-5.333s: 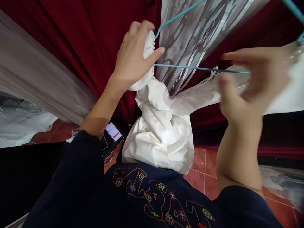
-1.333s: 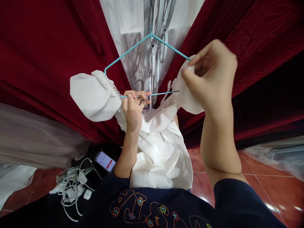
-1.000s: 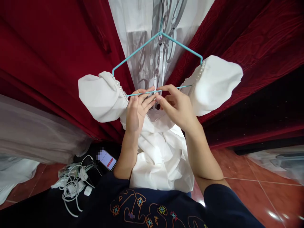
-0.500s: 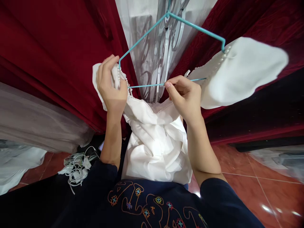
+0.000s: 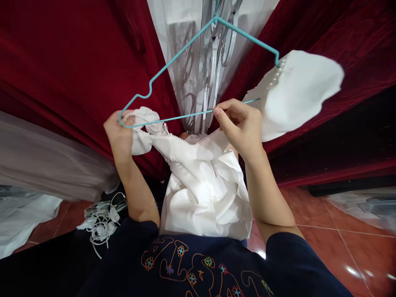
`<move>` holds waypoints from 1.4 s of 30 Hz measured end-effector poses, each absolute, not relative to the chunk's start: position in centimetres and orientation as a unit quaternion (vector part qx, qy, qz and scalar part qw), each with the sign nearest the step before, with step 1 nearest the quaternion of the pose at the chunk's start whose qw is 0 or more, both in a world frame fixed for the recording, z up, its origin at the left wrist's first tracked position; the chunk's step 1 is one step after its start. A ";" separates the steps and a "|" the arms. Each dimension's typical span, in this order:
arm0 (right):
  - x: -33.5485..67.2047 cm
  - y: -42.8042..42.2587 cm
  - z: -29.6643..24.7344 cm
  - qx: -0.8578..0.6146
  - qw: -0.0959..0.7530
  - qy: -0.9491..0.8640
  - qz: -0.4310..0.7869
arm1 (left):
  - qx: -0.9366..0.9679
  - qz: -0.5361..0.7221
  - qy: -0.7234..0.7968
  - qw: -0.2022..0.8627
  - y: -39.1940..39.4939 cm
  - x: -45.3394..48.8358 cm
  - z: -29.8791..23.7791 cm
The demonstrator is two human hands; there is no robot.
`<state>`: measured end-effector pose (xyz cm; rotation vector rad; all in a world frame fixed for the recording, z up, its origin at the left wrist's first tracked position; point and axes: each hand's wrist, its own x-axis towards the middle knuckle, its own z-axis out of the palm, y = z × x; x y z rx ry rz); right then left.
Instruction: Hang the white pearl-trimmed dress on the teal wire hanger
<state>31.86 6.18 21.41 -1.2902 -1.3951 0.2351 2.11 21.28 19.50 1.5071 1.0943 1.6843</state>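
Deep red curtains (image 5: 77, 49) hang on both sides, with a white panel (image 5: 182, 53) and silver scrolled metalwork (image 5: 210, 70) between them. Greyish sheer fabric (image 5: 46, 152) drapes at the left, above a reddish tiled floor (image 5: 349, 247) with pale grout lines. Along the lower left runs a black surface (image 5: 40, 260); toward its far right corner lies a tangle of white cables (image 5: 102, 229).

In the centre, a white dress (image 5: 207, 185) lies in loose folds against the front of the wearer's navy shirt (image 5: 130, 264), which has colourful outline embroidery. Small pearls trim its V-shaped neckline.

Above the dress is a teal wire hanger (image 5: 215, 20), tilted so its left end sits lower than its right. The right end goes in at the pearl-edged shoulder of the right sleeve (image 5: 300, 95), which puffs out to the side. The left end is bare, its notch and rounded corner in plain sight.

The right hand (image 5: 239, 126) pinches the hanger's lower bar between thumb and forefinger, right of the bar's middle, the other fingers curled in. The left hand (image 5: 117, 132), blurred, is beside the gathered left sleeve (image 5: 141, 142) and partly behind the hanger's rounded corner; whether its fingers pinch cloth or wire cannot be told.
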 end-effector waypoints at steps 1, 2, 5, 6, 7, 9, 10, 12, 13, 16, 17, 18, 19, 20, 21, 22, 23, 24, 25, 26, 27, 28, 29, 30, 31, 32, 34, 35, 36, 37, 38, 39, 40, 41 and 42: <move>31.9 6.3 21.4 -0.551 0.576 -0.596 0.102 | 0.573 0.626 0.409 0.335 20.3 2.7 18.6; 31.9 6.4 21.3 -0.552 0.576 -0.595 0.102 | 0.573 0.616 0.402 0.362 19.2 3.3 17.9; 31.9 6.5 21.3 -0.560 0.572 -0.591 0.098 | 0.550 0.606 0.354 0.452 15.7 5.4 17.7; 31.9 6.5 21.3 -0.564 0.570 -0.590 0.094 | 0.539 0.608 0.324 0.485 14.7 6.0 18.1; 31.9 6.5 21.3 -0.567 0.568 -0.589 0.091 | 0.532 0.609 0.289 0.512 13.8 6.5 18.7; 31.7 6.4 21.4 -0.571 0.567 -0.588 0.086 | 0.535 0.614 0.231 0.532 12.3 7.2 20.0; 31.6 6.2 21.4 -0.572 0.566 -0.588 0.086 | 0.544 0.616 0.212 0.529 11.8 7.4 20.6; 31.2 6.0 21.5 -0.572 0.561 -0.591 0.089 | 0.562 0.616 0.196 0.517 11.0 7.9 21.5; 31.0 5.8 21.5 -0.574 0.559 -0.593 0.084 | 0.566 0.618 0.196 0.509 10.7 8.1 21.8; 31.6 5.4 22.0 -0.578 0.585 -0.569 -0.010 | 0.561 0.633 0.210 0.491 10.1 8.8 22.3; 32.3 5.4 22.3 -0.573 0.598 -0.555 -0.075 | 0.555 0.640 0.212 0.487 10.0 9.1 22.4; 33.4 5.5 22.6 -0.563 0.603 -0.545 -0.150 | 0.551 0.645 0.211 0.486 9.8 9.2 22.6; 34.6 5.7 22.9 -0.549 0.595 -0.542 -0.223 | 0.546 0.650 0.205 0.487 9.8 9.4 22.7; 36.0 6.0 23.1 -0.537 0.575 -0.546 -0.287 | 0.543 0.654 0.199 0.488 9.7 9.5 22.8; 37.4 6.5 23.3 -0.533 0.543 -0.564 -0.321 | 0.539 0.658 0.194 0.489 9.7 9.5 23.0; 38.6 7.0 23.5 -0.544 0.515 -0.582 -0.316 | 0.537 0.660 0.191 0.490 9.7 9.6 23.1; 39.6 7.5 23.6 -0.565 0.499 -0.592 -0.286 | 0.535 0.661 0.190 0.491 9.8 9.5 23.2; 40.3 8.0 23.8 -0.591 0.490 -0.593 -0.241 | 0.534 0.661 0.190 0.491 9.8 9.5 23.3; 40.7 8.5 23.9 -0.619 0.490 -0.582 -0.197 | 0.535 0.660 0.190 0.492 9.9 9.4 23.4; 40.8 8.9 24.2 -0.643 0.493 -0.563 -0.163 | 0.537 0.660 0.188 0.490 10.0 9.3 23.5; 40.7 9.2 24.5 -0.662 0.496 -0.543 -0.145 | 0.540 0.661 0.184 0.488 10.1 9.1 23.6; 40.7 9.4 25.0 -0.676 0.498 -0.523 -0.144 | 0.542 0.661 0.180 0.486 10.1 9.0 23.7; 40.7 9.6 25.7 -0.688 0.498 -0.506 -0.152 | 0.546 0.659 0.177 0.486 10.2 8.8 23.8; 40.8 9.7 26.4 -0.699 0.497 -0.489 -0.159 | 0.552 0.653 0.176 0.488 10.3 8.5 23.9; 41.2 9.7 27.2 -0.707 0.501 -0.470 -0.167 | 0.557 0.645 0.180 0.492 10.4 8.3 24.0; 41.9 9.8 27.9 -0.712 0.511 -0.449 -0.176 | 0.563 0.635 0.187 0.495 10.5 8.0 24.1; 44.1 9.7 29.0 -0.715 0.536 -0.408 -0.188 | 0.567 0.623 0.206 0.497 10.9 7.5 24.3; 45.4 9.7 29.2 -0.713 0.549 -0.392 -0.192 | 0.568 0.622 0.213 0.495 11.1 7.2 24.3; 46.7 9.6 29.1 -0.710 0.560 -0.381 -0.195 | 0.569 0.622 0.217 0.493 11.4 7.0 24.3; 47.9 9.5 28.6 -0.710 0.563 -0.374 -0.196 | 0.571 0.620 0.218 0.493 11.7 6.9 24.3; 48.8 9.3 27.9 -0.715 0.563 -0.364 -0.197 | 0.574 0.615 0.218 0.496 12.0 6.8 24.2; 49.4 9.1 27.0 -0.714 0.568 -0.353 -0.205 | 0.572 0.611 0.219 0.502 12.4 6.9 24.1; 49.5 8.7 25.9 -0.700 0.584 -0.345 -0.221 | 0.565 0.608 0.219 0.513 12.7 6.9 23.9; 49.1 8.3 24.9 -0.669 0.611 -0.344 -0.247 | 0.552 0.607 0.221 0.528 13.1 7.1 23.7; 48.2 7.8 23.9 -0.618 0.649 -0.347 -0.277 | 0.538 0.605 0.221 0.544 13.5 7.3 23.5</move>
